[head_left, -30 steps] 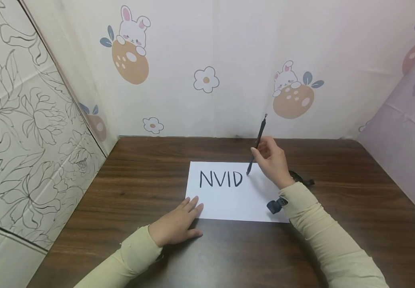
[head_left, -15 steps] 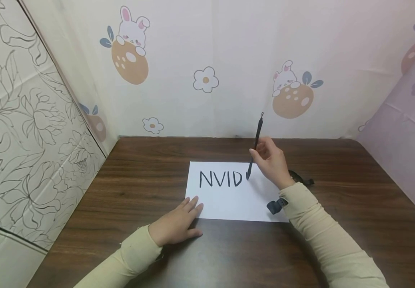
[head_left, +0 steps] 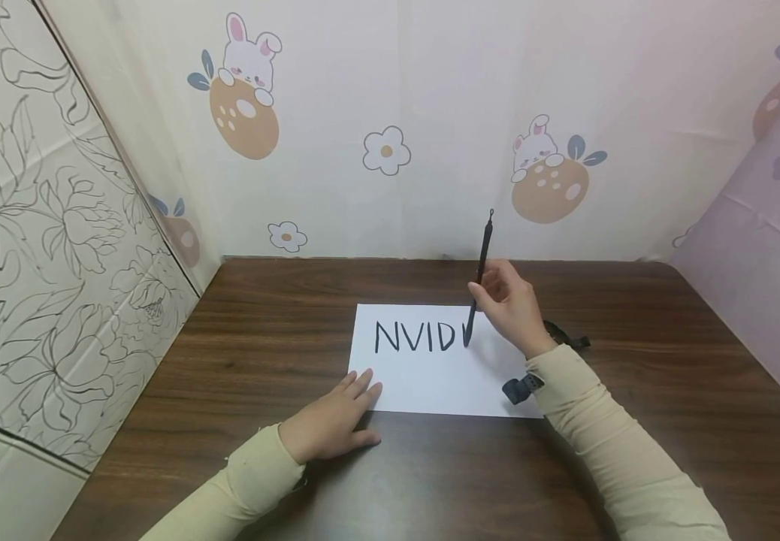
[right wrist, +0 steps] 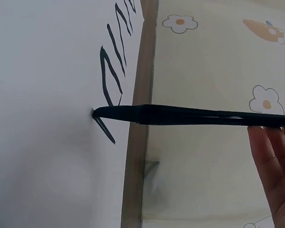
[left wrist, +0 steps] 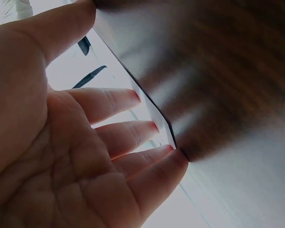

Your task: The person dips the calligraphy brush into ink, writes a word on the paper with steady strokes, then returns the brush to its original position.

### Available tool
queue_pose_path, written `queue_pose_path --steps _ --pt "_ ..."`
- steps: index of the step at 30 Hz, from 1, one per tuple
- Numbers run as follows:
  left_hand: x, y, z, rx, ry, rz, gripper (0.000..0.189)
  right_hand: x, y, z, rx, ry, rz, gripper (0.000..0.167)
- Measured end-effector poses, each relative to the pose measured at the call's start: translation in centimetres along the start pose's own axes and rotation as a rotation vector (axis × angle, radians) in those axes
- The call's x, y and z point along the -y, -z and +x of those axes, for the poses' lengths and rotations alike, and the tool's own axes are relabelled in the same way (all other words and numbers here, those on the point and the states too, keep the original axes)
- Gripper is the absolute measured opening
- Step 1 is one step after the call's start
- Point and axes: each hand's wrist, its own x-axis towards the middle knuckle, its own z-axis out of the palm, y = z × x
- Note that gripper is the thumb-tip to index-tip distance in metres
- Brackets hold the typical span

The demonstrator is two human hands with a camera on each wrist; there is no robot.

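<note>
I pinch the brush pen (head_left: 484, 248) in my right hand (head_left: 513, 306), shaft steep, tip on the paper (head_left: 424, 387) just below and left of it, while my left hand (head_left: 329, 422), farther from the tip, lies fingers extended over the paper's edge, gripping nothing.

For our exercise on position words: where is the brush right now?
In the head view, the brush stands right of centre, pinched in the right hand, its tip on the paper just right of the D.
</note>
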Motion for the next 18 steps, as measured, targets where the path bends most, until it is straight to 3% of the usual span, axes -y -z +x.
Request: queue_pose_path --steps 18 --pt "-0.07 0.13 -0.08 0.000 -0.003 -0.012 0.074 -0.02 0.24 -0.04 0.014 -0.012 0.015 0.031"
